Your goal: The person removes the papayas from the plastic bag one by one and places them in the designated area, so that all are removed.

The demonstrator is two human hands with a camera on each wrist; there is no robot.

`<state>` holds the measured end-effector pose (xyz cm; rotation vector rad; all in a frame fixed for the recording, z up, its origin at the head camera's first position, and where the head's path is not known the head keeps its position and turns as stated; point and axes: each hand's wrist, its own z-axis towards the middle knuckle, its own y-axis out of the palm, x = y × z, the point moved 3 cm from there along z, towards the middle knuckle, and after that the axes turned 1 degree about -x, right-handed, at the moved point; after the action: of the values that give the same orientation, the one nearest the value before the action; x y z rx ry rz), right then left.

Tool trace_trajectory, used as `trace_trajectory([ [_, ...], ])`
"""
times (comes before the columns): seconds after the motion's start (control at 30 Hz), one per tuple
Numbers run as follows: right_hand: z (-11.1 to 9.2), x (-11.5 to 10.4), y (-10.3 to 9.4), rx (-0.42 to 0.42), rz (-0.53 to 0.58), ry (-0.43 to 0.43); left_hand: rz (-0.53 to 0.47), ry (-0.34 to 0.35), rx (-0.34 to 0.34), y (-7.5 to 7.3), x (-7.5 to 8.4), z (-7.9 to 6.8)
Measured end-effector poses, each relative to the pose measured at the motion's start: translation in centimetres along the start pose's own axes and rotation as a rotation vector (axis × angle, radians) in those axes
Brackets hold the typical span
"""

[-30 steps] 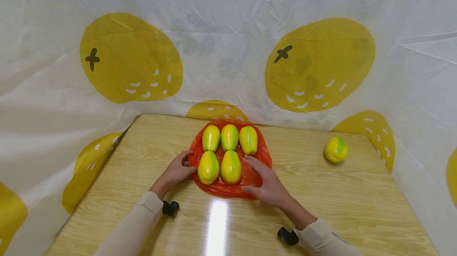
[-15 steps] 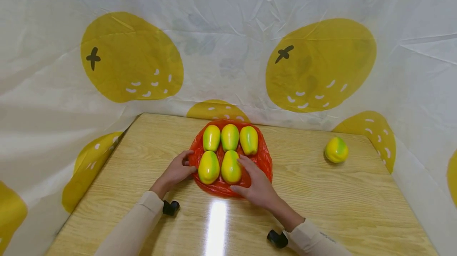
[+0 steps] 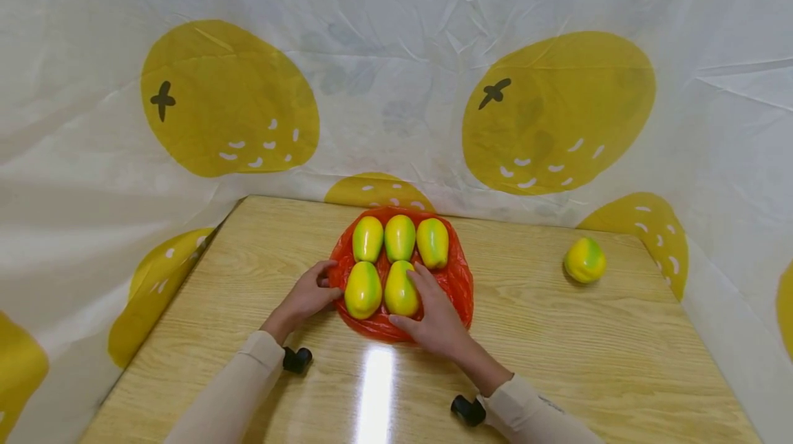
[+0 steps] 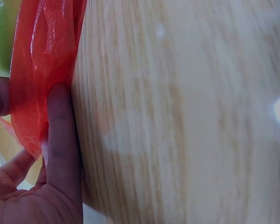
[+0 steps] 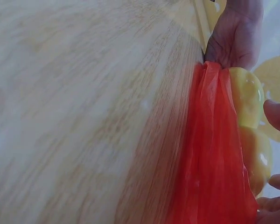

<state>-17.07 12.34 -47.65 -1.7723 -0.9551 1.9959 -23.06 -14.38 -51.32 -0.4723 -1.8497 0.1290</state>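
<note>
A red plastic bag [image 3: 460, 279] lies flat on the wooden table [image 3: 557, 347] with five yellow-green mangoes on it, three in the back row [image 3: 399, 237] and two in front. My left hand [image 3: 306, 298] pinches the bag's left edge; in the left wrist view the red film [image 4: 42, 70] runs between thumb [image 4: 60, 140] and a finger. My right hand [image 3: 436, 316] lies with straight fingers on the front right mango [image 3: 396, 292], thumb on the bag's near edge. The right wrist view shows the bag [image 5: 214, 154], a mango [image 5: 247, 98] and my fingertips [image 5: 277, 114].
A sixth mango [image 3: 584, 259] sits alone on the table far right, near the back. A white cloth with big yellow fruit prints [image 3: 396, 86] walls the table on three sides. Bare wood stretches between the bag and the loose mango.
My right hand has slid left across the bag, from its right part onto the front right mango. The left hand and the mangoes have stayed put.
</note>
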Motion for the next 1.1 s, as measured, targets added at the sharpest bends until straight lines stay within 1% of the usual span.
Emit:
trace_trajectory([
  [0.13,0.3,-0.1,0.3,-0.002,0.005,0.017,0.007,0.0,0.007,0.0,0.0,0.0],
  [0.23,0.5,0.0,0.7,-0.004,-0.001,0.045,0.019,0.004,0.011,0.1,-0.1,-0.1],
  [0.5,1.2,0.0,1.5,0.022,0.002,0.056,0.051,0.009,0.031,0.0,-0.2,-0.1],
  [0.7,1.7,-0.1,1.8,0.048,0.003,0.052,0.017,0.024,0.01,0.1,0.0,-0.3],
  [0.87,2.0,0.3,2.3,0.059,-0.015,0.065,-0.015,0.014,0.006,0.2,-0.1,-0.3],
  [0.97,2.1,0.3,2.5,0.065,-0.026,0.079,0.002,0.01,0.017,0.1,-0.1,-0.3],
  [1.1,2.1,0.1,2.6,0.075,-0.017,0.088,0.04,0.02,0.028,0.0,-0.1,-0.1],
])
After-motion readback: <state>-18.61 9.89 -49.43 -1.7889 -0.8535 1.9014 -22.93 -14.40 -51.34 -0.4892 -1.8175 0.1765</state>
